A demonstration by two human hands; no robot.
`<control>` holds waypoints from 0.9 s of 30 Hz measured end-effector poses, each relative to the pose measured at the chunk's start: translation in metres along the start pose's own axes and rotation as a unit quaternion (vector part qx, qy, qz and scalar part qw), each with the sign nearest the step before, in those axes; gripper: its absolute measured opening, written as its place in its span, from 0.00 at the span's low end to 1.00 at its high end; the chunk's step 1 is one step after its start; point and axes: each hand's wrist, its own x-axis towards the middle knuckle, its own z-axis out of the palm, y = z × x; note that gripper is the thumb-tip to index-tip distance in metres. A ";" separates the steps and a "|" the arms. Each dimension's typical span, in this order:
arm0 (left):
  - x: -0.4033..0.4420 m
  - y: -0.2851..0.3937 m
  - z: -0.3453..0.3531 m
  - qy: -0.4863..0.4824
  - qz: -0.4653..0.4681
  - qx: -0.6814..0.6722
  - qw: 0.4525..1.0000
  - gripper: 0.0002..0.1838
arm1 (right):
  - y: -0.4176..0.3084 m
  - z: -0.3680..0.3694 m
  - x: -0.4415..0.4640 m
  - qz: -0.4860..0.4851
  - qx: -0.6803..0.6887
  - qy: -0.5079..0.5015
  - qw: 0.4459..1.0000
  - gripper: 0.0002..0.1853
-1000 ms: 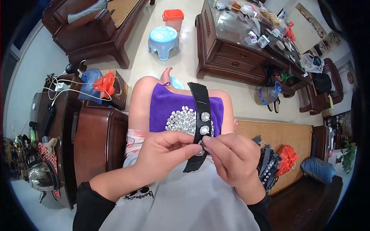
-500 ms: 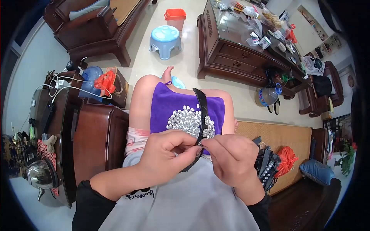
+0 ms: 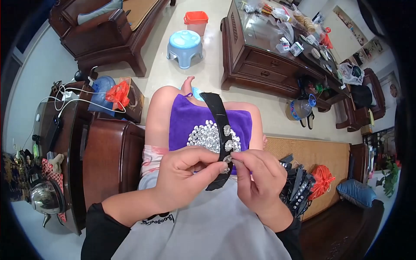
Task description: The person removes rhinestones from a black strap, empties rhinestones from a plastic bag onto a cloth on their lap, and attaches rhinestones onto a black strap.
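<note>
A black strap set with several large clear rhinestones runs lengthwise over my lap. My left hand is closed, thumb and forefinger pinching the strap's left side beside the lower stones. From the other side my right hand pinches at the strap's right edge, its fingertips next to a stone. Below the strap, a purple cloth covers my thighs and carries a heap of loose silvery gems. Part of the heap is hidden by the strap and hands.
More black straps with stones lie on the woven mat to my right, beside a red plastic bag. Ahead stand a blue stool, an orange bucket and a dark wooden table.
The strap has turned to show its broad, stone-set face, and its far end has swung left. My right fingers have shifted slightly and loosened their curl.
</note>
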 end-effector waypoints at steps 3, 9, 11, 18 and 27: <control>0.001 0.009 -0.004 -0.016 -0.065 -0.005 0.998 0.03 | 0.002 -0.001 0.001 -0.010 0.005 -0.006 1.000 0.12; 0.005 0.005 -0.006 -0.001 -0.209 -0.142 0.968 0.04 | 0.008 -0.005 0.004 -0.060 -0.024 -0.017 0.998 0.10; 0.006 0.006 -0.006 -0.005 -0.228 -0.170 0.959 0.04 | 0.010 -0.006 0.003 -0.079 -0.035 -0.017 0.996 0.10; 0.012 0.012 -0.005 -0.003 -0.318 -0.287 0.904 0.03 | 0.014 -0.005 0.001 -0.130 -0.078 -0.017 0.988 0.12; 0.007 -0.004 -0.003 -0.025 -0.247 -0.339 0.908 0.06 | 0.002 -0.006 0.002 -0.001 0.014 -0.021 1.000 0.13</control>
